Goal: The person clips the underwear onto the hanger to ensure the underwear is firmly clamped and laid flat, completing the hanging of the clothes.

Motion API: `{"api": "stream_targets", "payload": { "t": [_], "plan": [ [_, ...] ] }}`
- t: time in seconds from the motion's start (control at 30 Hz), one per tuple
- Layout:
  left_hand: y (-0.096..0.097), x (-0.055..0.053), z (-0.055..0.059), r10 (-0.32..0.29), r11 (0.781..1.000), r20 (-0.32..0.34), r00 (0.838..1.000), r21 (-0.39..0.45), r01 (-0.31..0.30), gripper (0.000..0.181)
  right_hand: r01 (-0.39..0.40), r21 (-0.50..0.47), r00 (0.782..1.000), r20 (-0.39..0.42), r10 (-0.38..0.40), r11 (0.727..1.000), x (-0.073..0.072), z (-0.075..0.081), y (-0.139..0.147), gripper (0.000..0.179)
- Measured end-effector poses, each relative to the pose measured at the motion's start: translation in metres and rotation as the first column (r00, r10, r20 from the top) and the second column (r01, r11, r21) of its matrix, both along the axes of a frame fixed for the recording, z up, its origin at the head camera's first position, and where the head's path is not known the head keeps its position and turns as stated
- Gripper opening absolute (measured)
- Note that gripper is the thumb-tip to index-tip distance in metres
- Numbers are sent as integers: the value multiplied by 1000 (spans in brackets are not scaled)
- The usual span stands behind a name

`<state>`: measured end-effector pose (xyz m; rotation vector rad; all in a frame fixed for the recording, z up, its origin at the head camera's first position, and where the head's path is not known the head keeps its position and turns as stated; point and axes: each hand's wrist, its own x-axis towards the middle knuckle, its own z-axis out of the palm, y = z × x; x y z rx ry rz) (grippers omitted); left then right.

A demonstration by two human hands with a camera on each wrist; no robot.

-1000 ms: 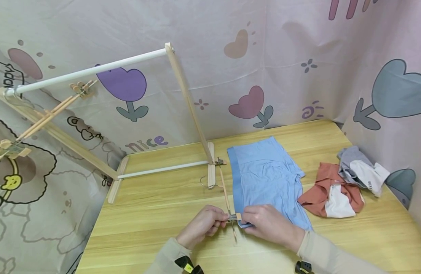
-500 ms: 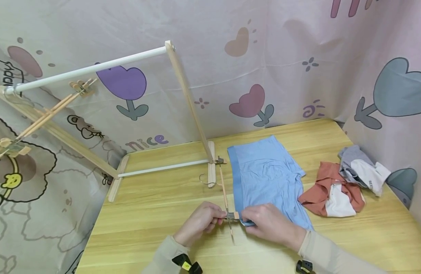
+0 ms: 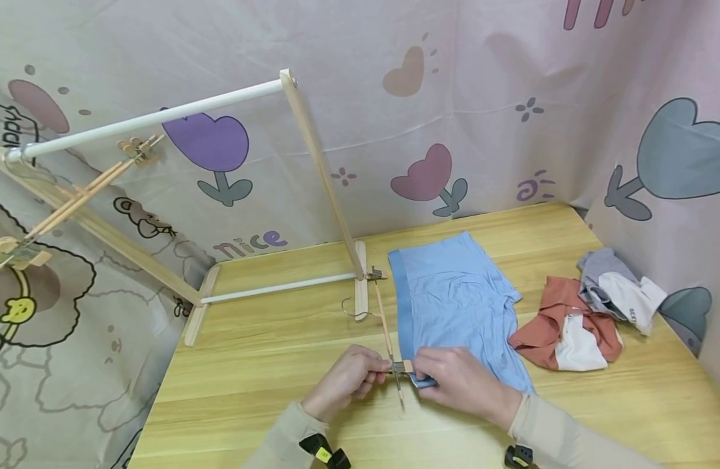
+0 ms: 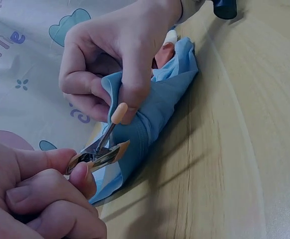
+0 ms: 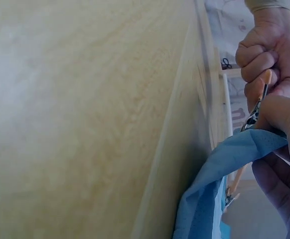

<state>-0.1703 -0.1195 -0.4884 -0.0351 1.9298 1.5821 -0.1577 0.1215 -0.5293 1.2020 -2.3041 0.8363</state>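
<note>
My left hand (image 3: 351,378) pinches the handles of a clip (image 4: 102,154) at the near end of a wooden clip hanger (image 3: 385,326). In the left wrist view the clip's jaws stand apart, right at the blue cloth. My right hand (image 3: 465,387) pinches the near corner of the waistband of light blue boxer briefs (image 3: 459,293). That corner is raised off the table, as the right wrist view shows; the rest of the briefs (image 5: 210,184) lies spread out. The hanger's other clip (image 3: 375,274) sits at its far end, beside the rack foot.
A wooden rack with a white top bar (image 3: 155,120) stands at the left, another clip hanger (image 3: 84,192) hanging from it. Rust-and-white underwear (image 3: 562,332) and a grey-and-white garment (image 3: 620,286) lie bunched at the right of the table (image 3: 243,391). A patterned curtain (image 3: 360,130) is behind.
The near end of the hanger shifts slightly left, then back right, with the left hand on its clip. The right hand and the briefs stay nearly in place.
</note>
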Motion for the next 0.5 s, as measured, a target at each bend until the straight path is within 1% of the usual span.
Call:
{"api": "stream_targets", "payload": {
  "t": [0.23,0.5],
  "plan": [
    [3,1,-2,-13,1000,-6,1000,-2,13,31,-2,15,999,-35,2,1000,-1,-3,0,39],
    [5,0,-8,-33,999,-11,999,-14,33,33,-44,20,998,-47,45,999,-1,-4,-2,38]
  ]
}}
